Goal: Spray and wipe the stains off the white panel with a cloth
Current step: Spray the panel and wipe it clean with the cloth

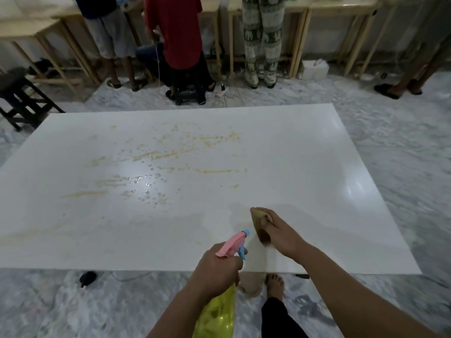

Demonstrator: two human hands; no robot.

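Left hand [219,267] is wrapped tight around the neck of the spray bottle [217,313], a yellow-green body with a pink and blue trigger head [235,243] aimed out over the white panel [305,167]. Just beside it, the right hand [280,232] grips a brownish cloth [261,224] and presses it down on the panel near the close edge. Ahead of both hands and off to the left side, yellowish stains [185,152] streak and speckle the glossy surface, with wet droplets [146,189] glinting under a light reflection. Below the right hand, a bare foot [275,286] stands on the marble floor [73,308]. Far beyond the panel, several people [180,40] stand at wooden tables [329,11], and a dark stool [22,98] sits far left.
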